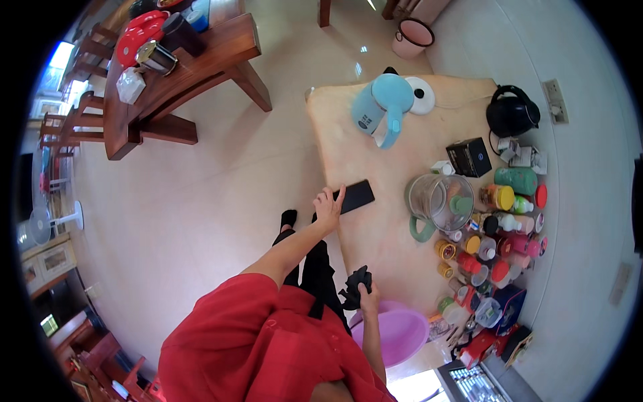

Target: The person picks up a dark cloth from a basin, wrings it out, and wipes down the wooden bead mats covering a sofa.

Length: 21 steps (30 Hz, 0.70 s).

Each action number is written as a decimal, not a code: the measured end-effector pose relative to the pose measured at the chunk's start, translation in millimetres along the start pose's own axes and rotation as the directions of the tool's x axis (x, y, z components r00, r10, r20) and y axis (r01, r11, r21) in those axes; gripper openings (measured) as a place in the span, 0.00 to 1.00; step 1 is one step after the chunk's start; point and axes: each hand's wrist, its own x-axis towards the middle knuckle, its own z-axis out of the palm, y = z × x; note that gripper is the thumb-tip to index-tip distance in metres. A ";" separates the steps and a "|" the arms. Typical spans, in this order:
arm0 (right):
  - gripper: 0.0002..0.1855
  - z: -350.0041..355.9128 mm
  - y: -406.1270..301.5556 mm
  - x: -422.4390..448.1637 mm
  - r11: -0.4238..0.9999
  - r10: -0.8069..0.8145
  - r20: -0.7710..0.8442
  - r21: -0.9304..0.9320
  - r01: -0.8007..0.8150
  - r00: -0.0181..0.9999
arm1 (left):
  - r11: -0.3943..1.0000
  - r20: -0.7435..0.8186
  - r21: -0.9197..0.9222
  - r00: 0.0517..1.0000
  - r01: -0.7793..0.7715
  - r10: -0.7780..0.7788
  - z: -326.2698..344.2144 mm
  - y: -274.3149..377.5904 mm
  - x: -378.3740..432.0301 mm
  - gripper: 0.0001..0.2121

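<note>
My left hand (pixel 329 208) reaches to the edge of a low table (pixel 371 241) and touches the near end of a black smartphone (pixel 357 196), which looks flat against the tabletop. Its fingers are partly spread, and whether they grip the phone does not show. Closer to my body, my right hand (pixel 370 299) holds a crumpled black cloth (pixel 357 287) bunched in its fingers. Below that hand is a pink-purple plastic basin (pixel 394 336), partly covered by my forearm.
Farther along the table stand a light-blue kettle (pixel 384 110), a glass jug (pixel 439 201) and a black electric kettle (pixel 512 110). Several jars and bottles (pixel 497 236) crowd the wall side. A wooden table (pixel 216 60) is at upper left, a pink bin (pixel 413 39) at the top.
</note>
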 end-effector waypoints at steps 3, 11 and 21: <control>0.12 -7.3 -8.7 11.5 0.998 0.050 0.038 -0.036 -0.049 0.998 | 1.000 -0.012 0.007 1.000 -0.021 0.022 -10.6 -4.5 -0.8 0.44; 0.10 -16.0 -15.7 30.0 0.996 -0.038 0.081 -0.076 0.044 0.996 | 0.979 0.087 -0.102 0.979 -0.176 0.185 -27.0 -19.5 -0.1 0.49; 0.09 -15.0 -10.4 40.2 0.992 -0.047 0.098 -0.113 0.058 0.994 | 0.977 -0.133 -0.163 0.985 -0.135 0.114 -0.5 -14.1 -6.3 0.47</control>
